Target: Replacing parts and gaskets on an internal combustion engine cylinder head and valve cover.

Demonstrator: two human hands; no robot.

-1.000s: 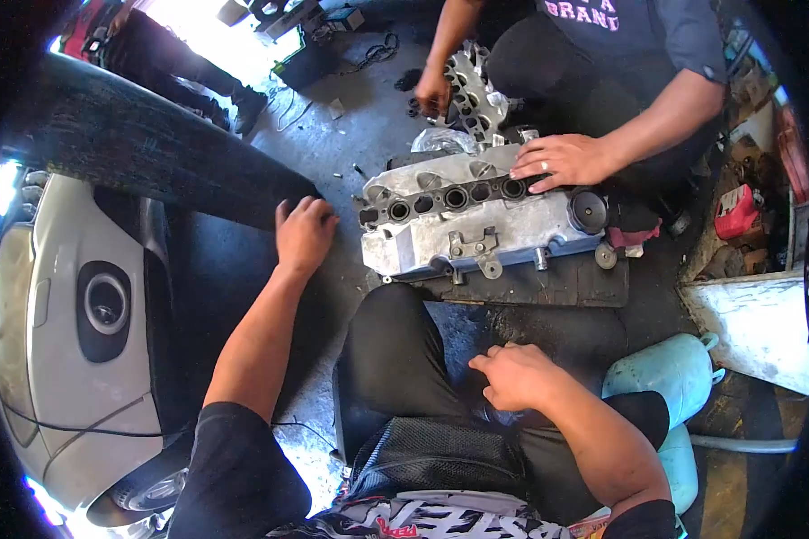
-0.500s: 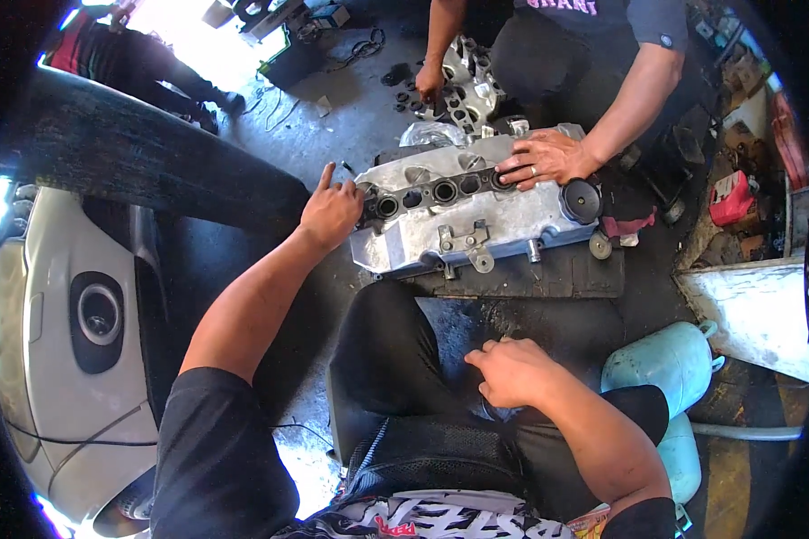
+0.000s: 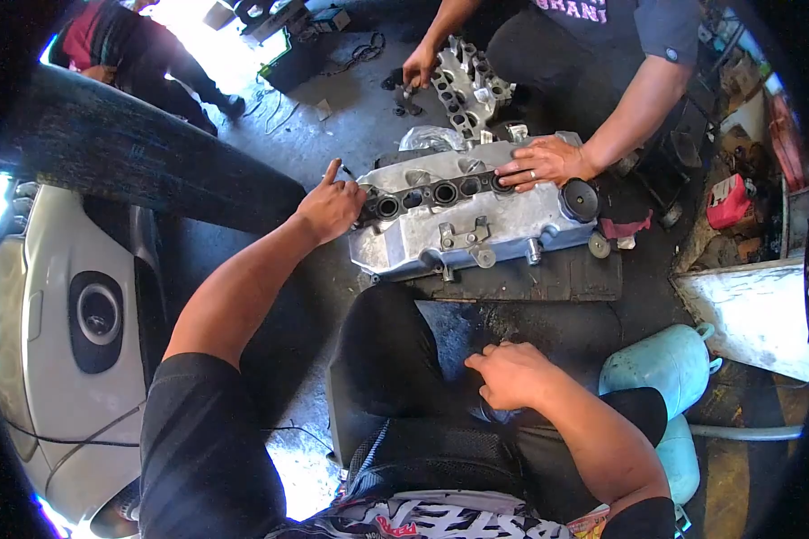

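Note:
A silver engine valve cover (image 3: 413,235) lies on a dark board between me and a co-worker. Along its top runs a dark gasket strip (image 3: 413,199) with a row of round holes. My left hand (image 3: 333,208) holds the strip's left end, its index finger raised off it. The co-worker's ringed hand (image 3: 548,163) presses the right end, near a black round cap (image 3: 580,199). Away from the cover, my right hand (image 3: 512,375) hovers over my leg, loosely closed with the index finger forward; its palm side is hidden.
The co-worker's other hand (image 3: 419,67) is beside a metal manifold (image 3: 466,88) on the floor. A dark cylinder (image 3: 153,162) and a pale car bumper (image 3: 49,305) flank my left. At right stand turquoise tanks (image 3: 661,368). Another person (image 3: 121,54) is far left.
The co-worker's far hand has moved up and left off the manifold, which now sits turned differently. My hands have barely shifted. The person at far left has moved slightly.

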